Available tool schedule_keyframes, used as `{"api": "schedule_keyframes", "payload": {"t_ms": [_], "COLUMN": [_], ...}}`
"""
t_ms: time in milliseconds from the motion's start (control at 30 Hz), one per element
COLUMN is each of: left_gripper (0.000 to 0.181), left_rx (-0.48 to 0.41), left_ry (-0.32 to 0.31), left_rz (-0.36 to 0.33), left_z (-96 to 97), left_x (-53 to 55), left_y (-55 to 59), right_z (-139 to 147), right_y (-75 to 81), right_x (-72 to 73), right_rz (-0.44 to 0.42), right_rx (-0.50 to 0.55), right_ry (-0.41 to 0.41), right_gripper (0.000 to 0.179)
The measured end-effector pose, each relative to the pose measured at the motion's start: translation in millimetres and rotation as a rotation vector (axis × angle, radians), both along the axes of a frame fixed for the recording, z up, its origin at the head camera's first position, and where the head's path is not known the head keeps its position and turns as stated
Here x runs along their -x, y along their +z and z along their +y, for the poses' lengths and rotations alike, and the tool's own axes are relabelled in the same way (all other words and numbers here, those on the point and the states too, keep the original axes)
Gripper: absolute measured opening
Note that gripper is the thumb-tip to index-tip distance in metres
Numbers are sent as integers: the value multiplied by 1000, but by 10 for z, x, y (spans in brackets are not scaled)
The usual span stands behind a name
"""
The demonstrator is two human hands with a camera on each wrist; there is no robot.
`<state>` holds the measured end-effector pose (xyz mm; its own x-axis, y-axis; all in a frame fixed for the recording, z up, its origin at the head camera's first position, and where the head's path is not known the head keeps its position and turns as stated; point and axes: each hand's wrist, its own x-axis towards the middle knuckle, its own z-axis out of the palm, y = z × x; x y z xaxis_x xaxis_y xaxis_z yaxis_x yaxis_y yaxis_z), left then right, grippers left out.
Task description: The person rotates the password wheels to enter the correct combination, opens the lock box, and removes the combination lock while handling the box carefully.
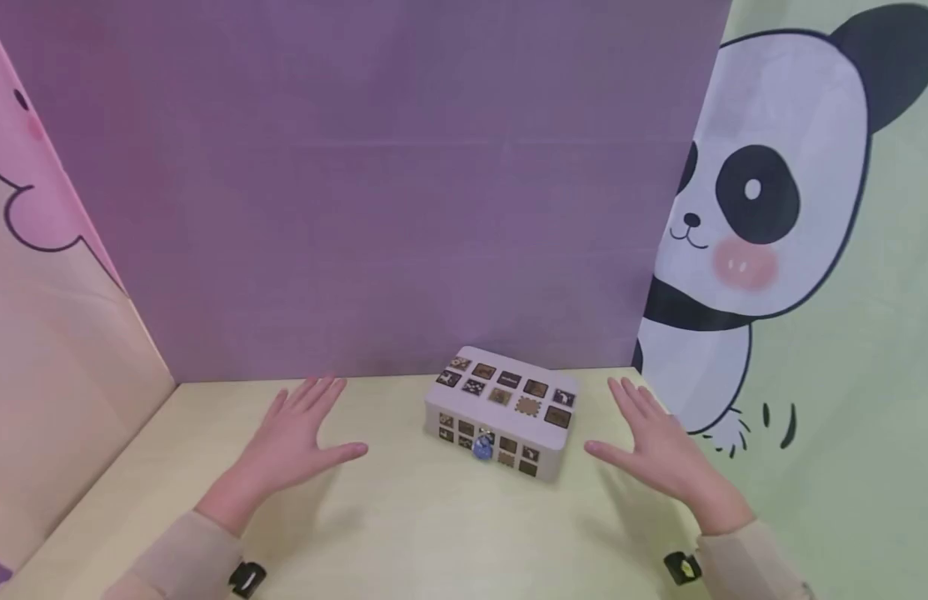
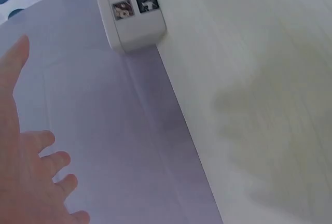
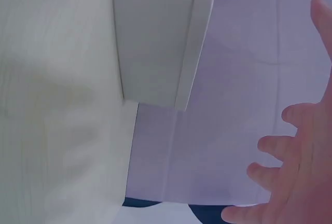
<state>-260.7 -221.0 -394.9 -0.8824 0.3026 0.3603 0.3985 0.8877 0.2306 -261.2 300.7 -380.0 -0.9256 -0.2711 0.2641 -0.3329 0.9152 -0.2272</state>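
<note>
The box (image 1: 501,408) sits on the counter (image 1: 404,525), shut, between the hands at about 12 o'clock from the person, its front turned toward 7 o'clock. The left hand (image 1: 295,437) is well apart at its 8 o'clock; the right hand (image 1: 662,458) is nearer, at 4 o'clock. Neither touches it. On both, the fingers (image 2: 65,185) are stretched out with small gaps at the tips, thumbs standing wide, pinching nothing.

The likeliest trouble seems a twist: because the box lies askew, hands closing straight in from 3 and 9 o'clock would meet corners rather than flat ends and spin it. The right thumb, being so near, could knock it first if that side moves sooner. A shove toward 12 o'clock is risky too, since the far corner lies near the counter's back edge, and whether the cloth (image 1: 404,192) has firm backing cannot be told. Gripping only the lid (image 1: 501,396) might lift it or strain the blue charm (image 1: 482,447) on the front; whether that locks it is unclear.
</note>
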Motion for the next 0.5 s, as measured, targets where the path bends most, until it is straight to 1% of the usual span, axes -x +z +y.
{"api": "schedule_keyframes", "payload": {"t_ms": [200, 367, 500], "left_gripper": [105, 99, 94], "left_rx": [-108, -205, -275], "left_ry": [-44, -76, -112], "left_rz": [-14, -36, -62], "left_z": [142, 257, 348], "left_x": [-3, 1, -8], "left_y": [-5, 0, 9], "right_z": [-82, -153, -218], "right_y": [4, -15, -15], "right_x": [-20, -23, -49], "right_rz": [-15, 6, 5], "right_rx": [122, 220, 324], "right_ry": [47, 54, 60], "right_gripper": [103, 96, 89]}}
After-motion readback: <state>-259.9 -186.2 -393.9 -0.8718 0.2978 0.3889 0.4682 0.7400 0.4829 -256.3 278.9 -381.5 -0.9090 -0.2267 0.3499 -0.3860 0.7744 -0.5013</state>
